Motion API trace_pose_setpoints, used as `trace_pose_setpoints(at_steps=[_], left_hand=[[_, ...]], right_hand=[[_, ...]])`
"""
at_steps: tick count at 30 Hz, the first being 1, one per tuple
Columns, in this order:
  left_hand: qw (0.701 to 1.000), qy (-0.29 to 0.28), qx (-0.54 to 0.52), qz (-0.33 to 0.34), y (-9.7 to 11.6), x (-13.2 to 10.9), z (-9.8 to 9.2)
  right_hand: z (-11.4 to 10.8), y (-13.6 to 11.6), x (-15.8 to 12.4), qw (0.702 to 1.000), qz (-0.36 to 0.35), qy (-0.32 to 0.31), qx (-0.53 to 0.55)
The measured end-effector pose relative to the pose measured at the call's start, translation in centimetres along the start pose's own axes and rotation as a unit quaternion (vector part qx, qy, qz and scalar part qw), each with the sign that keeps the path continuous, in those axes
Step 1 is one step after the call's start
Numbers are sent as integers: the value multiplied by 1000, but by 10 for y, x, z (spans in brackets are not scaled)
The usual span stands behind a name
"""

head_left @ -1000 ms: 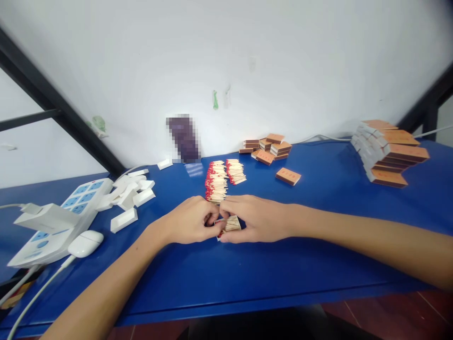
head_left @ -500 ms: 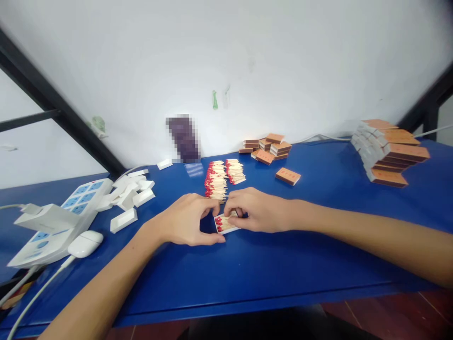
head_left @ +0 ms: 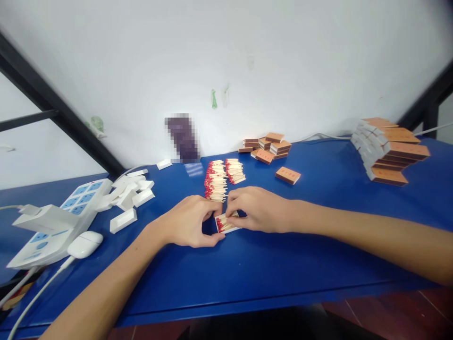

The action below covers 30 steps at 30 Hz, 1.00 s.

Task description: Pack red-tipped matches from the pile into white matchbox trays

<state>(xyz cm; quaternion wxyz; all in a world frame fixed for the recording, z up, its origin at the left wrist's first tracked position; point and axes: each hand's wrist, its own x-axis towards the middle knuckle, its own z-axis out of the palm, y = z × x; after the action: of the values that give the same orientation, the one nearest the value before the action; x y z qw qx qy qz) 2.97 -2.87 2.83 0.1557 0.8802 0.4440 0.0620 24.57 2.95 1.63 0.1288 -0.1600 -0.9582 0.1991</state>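
A small white matchbox tray (head_left: 225,223) filled with red-tipped matches lies flat on the blue table (head_left: 247,264). My left hand (head_left: 187,222) curls round its left end, thumb and forefinger pinching the tray. My right hand (head_left: 256,208) covers its right end, fingertips pressed on the matches and the tray's edge. Just behind the hands lies a heap of loose red-tipped matches (head_left: 221,177).
Several empty white trays (head_left: 127,196) lie at the left beside a white power strip (head_left: 53,222) and an earbud case (head_left: 85,243). Orange matchbox sleeves (head_left: 269,146) are piled at the back, one lone box (head_left: 288,175) nearby, a bigger stack (head_left: 389,151) at the right.
The tray of matches, held up and tilted between both hands a second ago, now lies flat on the table. Both hands shifted slightly back and stay on it.
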Motion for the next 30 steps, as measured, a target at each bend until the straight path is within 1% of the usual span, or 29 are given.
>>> trace_pose_setpoints(at_steps=[3,6,9,11,15,19,25,30], left_hand=[[1000,0,-8,-5,-1,1,0],[1000,-3,-12,-6,-2,1,1],[1000,-3,-9,-6,-2,1,1],[1000,-4,-8,-5,-1,1,1],[1000,0,-9,-2,-1,1,1],[1000,3,-14,-2,-1,1,1],[1000,-2,-6,-9,-1,1,1],[1000,-1,-6,-7,0,2,0]], right_hand=[[-5,-4,-1,1000,-8,-27,-8],[-12,-5,-1,998,0,-49,25],[-15,-2,0,997,10,-53,63],[-13,0,1,996,21,-46,69],[-6,2,1,999,34,-18,24],[-3,-3,-1,999,35,-4,-31],[-6,-8,0,997,53,-21,-60],[-6,-6,1,998,31,-29,-41]])
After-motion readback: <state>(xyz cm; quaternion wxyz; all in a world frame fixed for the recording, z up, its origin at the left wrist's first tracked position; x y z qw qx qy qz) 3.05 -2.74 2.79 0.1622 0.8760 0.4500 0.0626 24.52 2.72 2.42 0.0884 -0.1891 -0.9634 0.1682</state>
